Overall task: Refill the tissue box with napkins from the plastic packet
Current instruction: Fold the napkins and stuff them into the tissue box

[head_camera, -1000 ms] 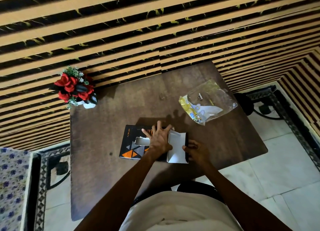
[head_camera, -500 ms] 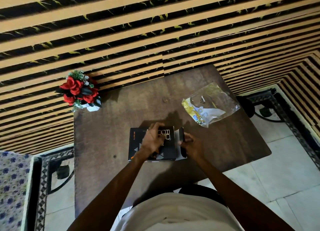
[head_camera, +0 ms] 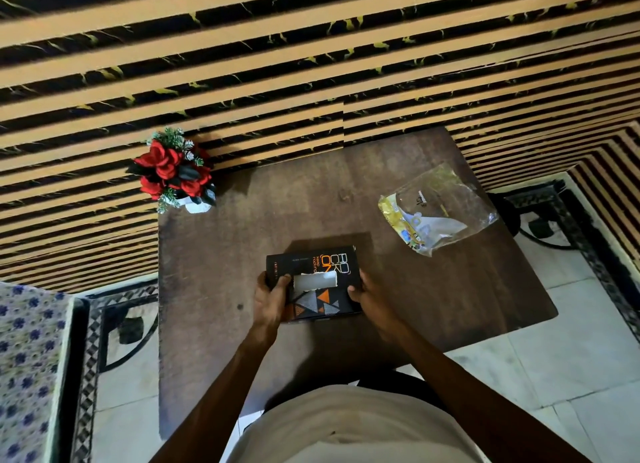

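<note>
Black tissue box (head_camera: 311, 282) flat on table, white napkin in slot — crumpled plastic packet (head_camera: 438, 209) far right

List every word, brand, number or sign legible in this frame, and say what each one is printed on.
"ROCK ON": large lettering, turned sideways, on the black tissue box, which both hands hold.
"keep rocking": small orange line beside it on the same box; the last letters are partly cut off.
"INFINITI": probable reading of the tiny white text along the box's left edge; too small to be sure.
Plastic packet: coloured print, too blurred to read.
Nothing else legible.
</note>
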The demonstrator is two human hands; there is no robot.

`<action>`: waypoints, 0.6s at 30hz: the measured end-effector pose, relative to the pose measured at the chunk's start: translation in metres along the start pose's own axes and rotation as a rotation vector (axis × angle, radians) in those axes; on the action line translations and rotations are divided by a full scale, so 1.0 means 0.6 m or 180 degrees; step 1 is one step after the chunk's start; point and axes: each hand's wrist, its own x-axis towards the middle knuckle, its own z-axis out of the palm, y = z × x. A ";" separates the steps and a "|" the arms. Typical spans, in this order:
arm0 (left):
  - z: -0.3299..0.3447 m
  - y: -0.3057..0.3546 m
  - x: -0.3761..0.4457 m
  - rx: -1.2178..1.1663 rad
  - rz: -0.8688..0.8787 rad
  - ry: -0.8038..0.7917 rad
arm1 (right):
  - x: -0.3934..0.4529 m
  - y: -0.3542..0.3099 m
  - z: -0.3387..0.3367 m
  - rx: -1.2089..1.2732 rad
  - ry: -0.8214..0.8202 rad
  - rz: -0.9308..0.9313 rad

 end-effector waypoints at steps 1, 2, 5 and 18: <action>-0.004 0.005 0.000 0.0004 -0.0005 -0.0083 | 0.002 0.000 0.000 0.0031 -0.0037 0.0012; -0.008 0.009 0.001 -0.0011 0.0012 -0.0174 | 0.006 0.001 -0.001 0.0069 -0.0037 0.0020; -0.018 0.034 0.009 0.0071 0.0178 -0.0482 | 0.030 -0.010 0.000 0.0358 -0.0034 0.0181; 0.052 0.215 0.216 -0.0028 0.0878 -0.0571 | 0.297 -0.207 -0.020 -0.0335 0.0523 -0.0476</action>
